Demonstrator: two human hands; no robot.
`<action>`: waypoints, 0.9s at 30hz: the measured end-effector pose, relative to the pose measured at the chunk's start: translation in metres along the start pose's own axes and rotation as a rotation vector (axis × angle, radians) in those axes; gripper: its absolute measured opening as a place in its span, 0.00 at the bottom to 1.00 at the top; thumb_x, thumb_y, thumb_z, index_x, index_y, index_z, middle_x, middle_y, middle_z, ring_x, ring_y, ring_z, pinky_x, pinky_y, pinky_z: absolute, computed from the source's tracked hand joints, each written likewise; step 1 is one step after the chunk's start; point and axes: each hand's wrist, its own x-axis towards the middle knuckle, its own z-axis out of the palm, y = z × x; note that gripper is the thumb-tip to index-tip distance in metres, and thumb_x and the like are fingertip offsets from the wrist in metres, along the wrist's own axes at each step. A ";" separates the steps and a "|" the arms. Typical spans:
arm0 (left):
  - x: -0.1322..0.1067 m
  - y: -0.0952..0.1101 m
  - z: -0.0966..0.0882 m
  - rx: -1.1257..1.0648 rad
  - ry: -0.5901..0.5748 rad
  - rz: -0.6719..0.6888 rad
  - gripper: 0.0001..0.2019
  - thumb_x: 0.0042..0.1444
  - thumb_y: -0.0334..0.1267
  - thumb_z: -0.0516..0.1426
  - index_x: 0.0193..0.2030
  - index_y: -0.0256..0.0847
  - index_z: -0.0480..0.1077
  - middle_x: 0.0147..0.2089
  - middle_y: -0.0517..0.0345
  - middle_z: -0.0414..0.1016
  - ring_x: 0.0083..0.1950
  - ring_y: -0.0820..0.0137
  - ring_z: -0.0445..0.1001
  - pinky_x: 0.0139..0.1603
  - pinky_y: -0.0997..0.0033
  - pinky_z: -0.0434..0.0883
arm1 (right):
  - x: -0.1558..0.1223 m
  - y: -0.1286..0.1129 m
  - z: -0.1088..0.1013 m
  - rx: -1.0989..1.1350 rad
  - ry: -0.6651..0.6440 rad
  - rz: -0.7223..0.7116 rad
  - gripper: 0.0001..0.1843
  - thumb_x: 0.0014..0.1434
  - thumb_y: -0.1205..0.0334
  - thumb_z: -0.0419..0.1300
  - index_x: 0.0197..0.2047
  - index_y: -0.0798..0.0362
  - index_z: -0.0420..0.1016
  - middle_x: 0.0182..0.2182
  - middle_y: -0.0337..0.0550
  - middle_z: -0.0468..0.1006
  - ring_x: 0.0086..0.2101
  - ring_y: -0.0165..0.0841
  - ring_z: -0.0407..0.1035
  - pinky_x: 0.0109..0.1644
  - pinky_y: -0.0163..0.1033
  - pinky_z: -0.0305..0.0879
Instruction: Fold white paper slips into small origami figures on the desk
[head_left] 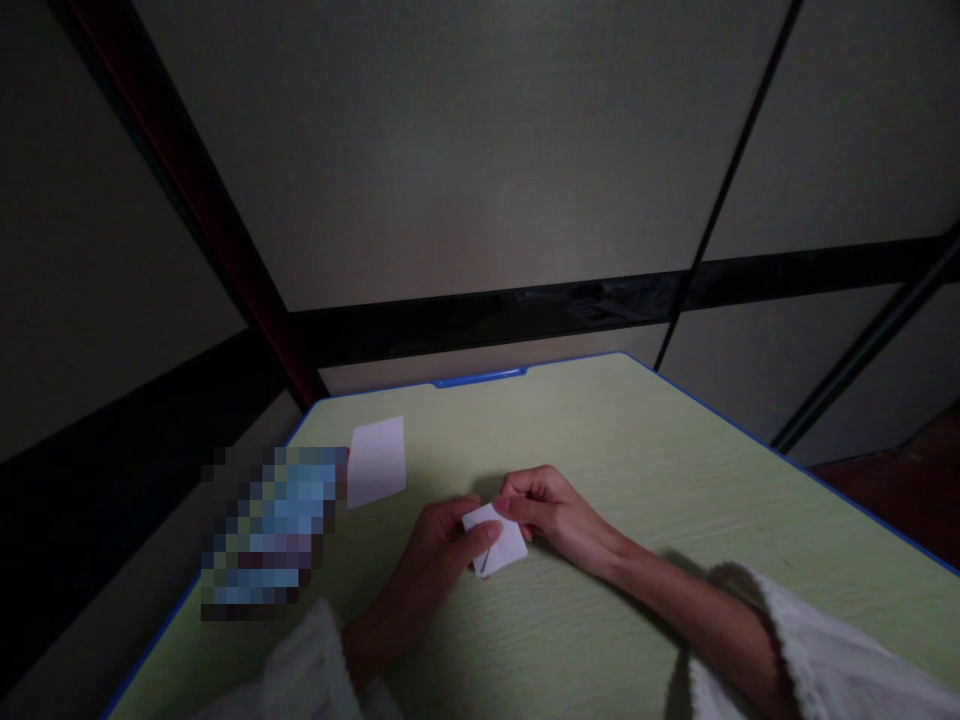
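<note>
Two hands meet here: our left hand (431, 565) and right hand (555, 515) each pinch the small white paper (506, 550) between them, low over the worktop (637, 450), and we judge uneven fingertip pressure could bend it or let it slip.

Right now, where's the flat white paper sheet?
In the head view, the flat white paper sheet lies on the pale green table, left of centre, beyond the left hand, apart from the small folded white paper it pinches with the right hand.

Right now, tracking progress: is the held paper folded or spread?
Folded, it seems: the paper shows an overlapping flap, pinched between the left hand and right hand.
</note>
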 end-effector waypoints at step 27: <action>0.007 -0.004 -0.007 0.093 0.179 0.079 0.06 0.38 0.35 0.57 0.19 0.33 0.69 0.15 0.63 0.65 0.18 0.77 0.61 0.18 0.79 0.59 | 0.004 0.002 0.004 0.143 0.072 -0.063 0.13 0.35 0.67 0.63 0.24 0.58 0.62 0.17 0.33 0.64 0.18 0.21 0.57 0.21 0.28 0.52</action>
